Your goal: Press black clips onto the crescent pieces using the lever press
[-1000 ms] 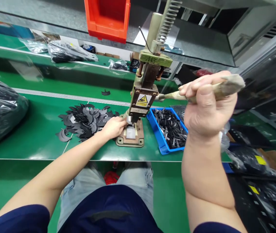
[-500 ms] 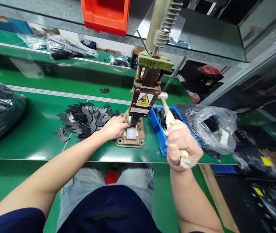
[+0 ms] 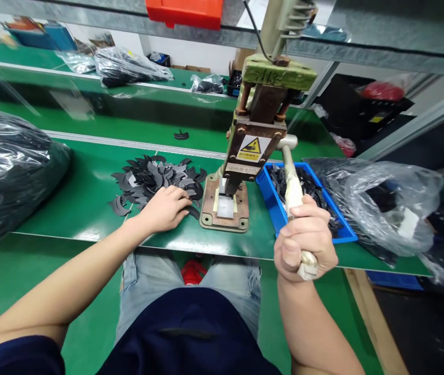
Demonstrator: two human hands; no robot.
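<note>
My right hand [image 3: 306,237] is wrapped around the tape-covered lever handle [image 3: 293,187] of a hand press [image 3: 256,138]. My left hand [image 3: 165,209] rests at the near right edge of a pile of black and grey crescent-shaped plastic pieces [image 3: 159,174]. Its fingers are stretched over the pieces, with the thumb a little apart. A dark curved piece [image 3: 194,212] lies beside the thumb, between the hand and the press base [image 3: 207,216]. On the base, a pale block [image 3: 225,207] sits below the press ram, and no crescent piece shows on it.
Right of the press stands a blue bin [image 3: 271,200] of dark pieces, beside a clear plastic bag [image 3: 392,208]. A large bag of dark parts [image 3: 14,177] fills the left. One loose piece [image 3: 181,135] lies behind the pile. An orange bin [image 3: 185,11] hangs above on a metal shelf.
My left hand has moved left from the press base to the pile's edge. My right hand stays on the lever handle. The camera view has shifted, so the scene sits differently.
</note>
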